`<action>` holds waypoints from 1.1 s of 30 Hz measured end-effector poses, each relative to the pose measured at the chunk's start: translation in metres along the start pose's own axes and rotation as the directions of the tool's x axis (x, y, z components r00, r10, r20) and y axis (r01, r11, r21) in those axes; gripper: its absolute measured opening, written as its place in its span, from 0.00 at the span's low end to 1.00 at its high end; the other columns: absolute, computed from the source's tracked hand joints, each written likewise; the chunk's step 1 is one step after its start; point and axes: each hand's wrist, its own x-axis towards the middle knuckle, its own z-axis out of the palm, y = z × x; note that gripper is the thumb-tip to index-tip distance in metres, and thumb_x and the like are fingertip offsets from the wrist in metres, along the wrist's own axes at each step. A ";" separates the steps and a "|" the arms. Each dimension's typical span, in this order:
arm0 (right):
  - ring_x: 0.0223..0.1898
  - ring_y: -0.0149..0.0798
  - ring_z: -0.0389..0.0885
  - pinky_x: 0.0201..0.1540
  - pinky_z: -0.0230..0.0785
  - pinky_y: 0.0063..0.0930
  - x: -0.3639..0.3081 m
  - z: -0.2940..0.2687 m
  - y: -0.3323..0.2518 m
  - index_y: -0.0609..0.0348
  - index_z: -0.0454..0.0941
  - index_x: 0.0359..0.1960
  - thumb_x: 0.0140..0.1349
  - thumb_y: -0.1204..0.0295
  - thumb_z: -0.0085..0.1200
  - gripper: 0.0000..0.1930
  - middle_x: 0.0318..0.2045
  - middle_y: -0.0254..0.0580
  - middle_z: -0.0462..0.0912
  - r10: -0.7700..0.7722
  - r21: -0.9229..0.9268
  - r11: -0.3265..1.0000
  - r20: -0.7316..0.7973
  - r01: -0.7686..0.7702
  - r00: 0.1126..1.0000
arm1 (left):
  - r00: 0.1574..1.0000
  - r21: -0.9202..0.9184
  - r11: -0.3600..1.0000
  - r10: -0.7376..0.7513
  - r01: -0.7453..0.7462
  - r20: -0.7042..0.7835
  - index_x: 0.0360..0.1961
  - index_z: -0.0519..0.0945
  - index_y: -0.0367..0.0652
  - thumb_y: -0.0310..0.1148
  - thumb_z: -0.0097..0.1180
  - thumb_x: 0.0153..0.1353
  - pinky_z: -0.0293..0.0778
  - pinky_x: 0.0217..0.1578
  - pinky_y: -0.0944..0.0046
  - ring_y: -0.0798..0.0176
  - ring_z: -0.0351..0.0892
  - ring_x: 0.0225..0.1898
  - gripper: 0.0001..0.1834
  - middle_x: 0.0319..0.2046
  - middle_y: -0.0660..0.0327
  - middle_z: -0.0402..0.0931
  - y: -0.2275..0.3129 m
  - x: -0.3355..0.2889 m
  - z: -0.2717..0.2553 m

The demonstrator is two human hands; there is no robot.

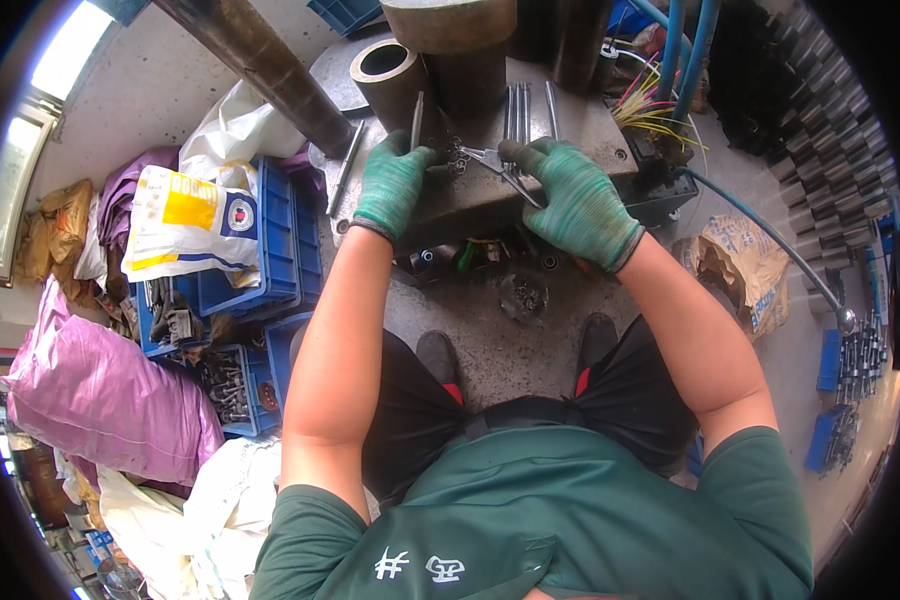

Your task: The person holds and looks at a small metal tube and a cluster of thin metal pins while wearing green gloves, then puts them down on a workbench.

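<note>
My left hand (395, 185), in a green knitted glove with dark fingertips, is closed around a metal rod (417, 120) that points away from me. Pliers (512, 180) with slim silver jaws are gripped in my right hand (575, 195), gloved alike. Their tips reach toward a small pile of metal rings (458, 158) on the metal worktable (595, 150); I cannot tell whether they touch one. Beyond the right hand lie several thin rods (517, 112) side by side and a separate rod (552, 110). Another rod (346, 168) rests left of my left hand.
A thick hollow cylinder (385, 75) and a heavy round block (450, 30) stand behind the hands. A steel column (260, 70) rises at left, beside stacked blue crates (280, 235) and a purple sack (110, 390). Blue hoses (685, 60) and a paper sack (745, 260) are at right.
</note>
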 end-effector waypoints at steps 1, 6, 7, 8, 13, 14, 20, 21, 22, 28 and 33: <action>0.53 0.56 0.81 0.58 0.77 0.45 0.000 0.001 0.002 0.53 0.79 0.64 0.48 0.74 0.64 0.34 0.50 0.52 0.83 0.001 -0.001 1.000 0.000 -0.001 1.000 | 1.000 0.028 1.000 0.003 -0.004 0.015 0.56 0.81 0.31 0.30 0.60 0.62 0.81 0.41 0.62 0.60 0.84 0.37 0.21 0.41 0.51 0.86 0.000 0.000 0.000; 0.50 0.53 0.82 0.57 0.78 0.43 0.000 0.008 0.013 0.49 0.81 0.63 0.49 0.80 0.63 0.33 0.52 0.45 0.84 -0.158 -0.198 0.970 -0.073 0.141 0.985 | 0.976 -0.212 0.960 -0.149 0.181 0.156 0.53 0.80 0.35 0.30 0.58 0.64 0.82 0.39 0.61 0.60 0.83 0.36 0.17 0.38 0.54 0.84 0.019 -0.019 0.003; 0.50 0.53 0.82 0.57 0.78 0.43 0.001 0.010 0.014 0.49 0.81 0.63 0.49 0.80 0.63 0.33 0.52 0.45 0.84 -0.160 -0.197 0.970 -0.072 0.143 0.984 | 0.957 -0.294 0.918 -0.213 0.265 0.197 0.51 0.80 0.37 0.29 0.56 0.65 0.82 0.38 0.60 0.60 0.82 0.34 0.15 0.36 0.56 0.83 0.026 -0.027 0.004; 0.50 0.52 0.82 0.56 0.78 0.43 0.002 0.012 0.015 0.48 0.82 0.63 0.49 0.81 0.63 0.34 0.52 0.44 0.85 -0.181 -0.185 0.969 -0.089 0.162 0.979 | 0.957 -0.295 0.918 -0.213 0.265 0.195 0.51 0.80 0.37 0.29 0.56 0.65 0.82 0.38 0.60 0.60 0.82 0.34 0.15 0.36 0.56 0.83 0.026 -0.029 0.005; 0.49 0.51 0.82 0.54 0.79 0.42 0.003 0.012 0.010 0.46 0.82 0.63 0.49 0.83 0.64 0.35 0.53 0.42 0.85 -0.237 -0.186 0.959 -0.109 0.215 0.965 | 0.934 -0.508 0.784 -0.283 0.357 0.219 0.37 0.78 0.44 0.31 0.60 0.64 0.68 0.24 0.67 0.66 0.70 0.21 0.04 0.24 0.65 0.73 0.023 -0.034 0.007; 0.49 0.51 0.82 0.54 0.79 0.42 0.003 0.012 0.010 0.46 0.82 0.63 0.49 0.83 0.64 0.35 0.53 0.42 0.85 -0.240 -0.192 0.957 -0.106 0.217 0.965 | 0.934 -0.510 0.783 -0.284 0.357 0.218 0.37 0.78 0.44 0.31 0.60 0.64 0.68 0.24 0.67 0.66 0.70 0.21 0.04 0.24 0.65 0.73 0.022 -0.035 0.007; 0.49 0.50 0.82 0.54 0.79 0.41 0.005 0.011 0.009 0.46 0.82 0.63 0.50 0.83 0.65 0.34 0.52 0.43 0.85 -0.255 -0.207 0.951 -0.099 0.231 0.962 | 0.930 -0.543 0.758 -0.253 0.361 0.266 0.36 0.77 0.46 0.29 0.59 0.65 0.66 0.23 0.68 0.68 0.68 0.21 0.02 0.25 0.66 0.72 0.019 -0.035 0.004; 0.49 0.51 0.82 0.54 0.79 0.41 0.004 0.011 0.009 0.46 0.82 0.63 0.50 0.83 0.65 0.34 0.52 0.42 0.86 -0.260 -0.222 0.947 -0.103 0.232 0.960 | 0.933 -0.532 0.768 -0.258 0.356 0.253 0.37 0.77 0.45 0.28 0.58 0.65 0.67 0.23 0.67 0.68 0.69 0.22 0.03 0.25 0.66 0.72 0.020 -0.035 0.005; 0.49 0.51 0.82 0.54 0.79 0.41 0.005 0.010 0.009 0.46 0.82 0.63 0.50 0.83 0.65 0.34 0.52 0.42 0.86 -0.262 -0.222 0.947 -0.103 0.234 0.960 | 0.935 -0.520 0.779 -0.261 0.351 0.240 0.38 0.76 0.45 0.28 0.58 0.65 0.67 0.23 0.67 0.68 0.69 0.22 0.03 0.26 0.67 0.71 0.021 -0.035 0.005; 0.49 0.54 0.86 0.53 0.79 0.42 0.005 -0.002 0.012 0.50 0.82 0.63 0.57 0.79 0.62 0.28 0.49 0.51 0.87 -0.054 0.022 0.998 0.025 0.054 0.998 | 0.974 -0.213 0.977 0.023 0.027 0.227 0.56 0.79 0.36 0.31 0.52 0.70 0.76 0.30 0.69 0.69 0.78 0.30 0.17 0.40 0.59 0.84 0.029 -0.047 0.000; 0.53 0.47 0.87 0.58 0.77 0.34 0.008 -0.017 0.018 0.55 0.79 0.66 0.63 0.74 0.60 0.27 0.53 0.55 0.87 0.121 0.349 0.930 0.010 -0.117 0.993 | 0.987 -0.057 0.997 0.054 -0.046 0.153 0.62 0.80 0.35 0.34 0.50 0.73 0.77 0.39 0.67 0.68 0.78 0.37 0.22 0.44 0.57 0.85 0.024 -0.052 -0.005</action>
